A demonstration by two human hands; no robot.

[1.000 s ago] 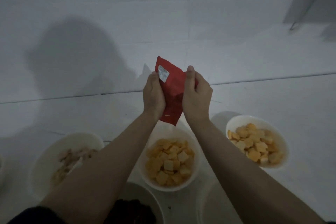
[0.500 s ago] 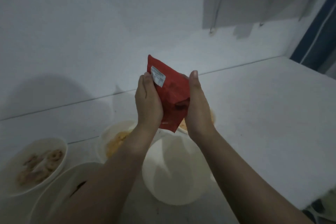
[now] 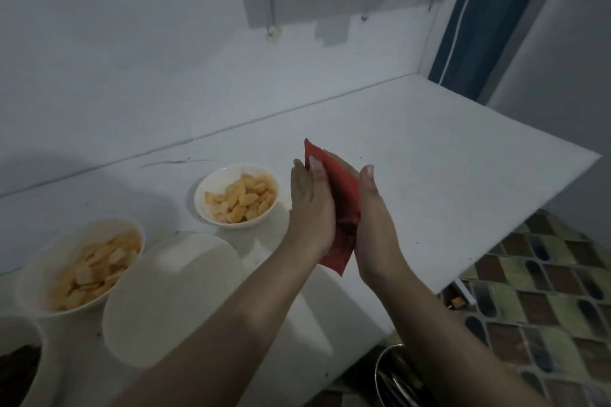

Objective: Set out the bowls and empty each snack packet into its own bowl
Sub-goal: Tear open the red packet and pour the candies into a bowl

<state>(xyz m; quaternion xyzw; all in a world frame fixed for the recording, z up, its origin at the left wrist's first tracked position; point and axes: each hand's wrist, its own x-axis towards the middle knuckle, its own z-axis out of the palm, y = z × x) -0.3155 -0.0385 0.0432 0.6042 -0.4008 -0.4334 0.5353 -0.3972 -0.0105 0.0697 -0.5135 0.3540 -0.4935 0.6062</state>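
White walls meet a white surface [image 3: 446,149] that runs back to a corner on the right, where a blue curtain [image 3: 489,20] hangs past its far end. From the head view, the right edge of the surface cuts diagonally toward the viewer, and beyond it lies a patterned tile floor [image 3: 545,291] with a round metal container [image 3: 393,377] below the edge.

Both hands sit over the middle of the surface with a red packet [image 3: 344,188] sandwiched between them. The left hand [image 3: 312,208] presses its flat palm and straight fingers against the packet's left face; the right hand [image 3: 373,221] closes against the other face, thumb up. The packet's top corner pokes out above the fingers and its bottom corner hangs below the wrists, off the surface.

Left of the hands, a far bowl [image 3: 236,195] holds yellow snack pieces. A near bowl [image 3: 79,264] of similar pieces sits by the left border, just beside an empty bowl [image 3: 172,297] partly hidden by the left forearm. A dark-filled bowl [image 3: 20,357] is cut off at the lower left corner. Bare surface stretches right of the hands to the edge.
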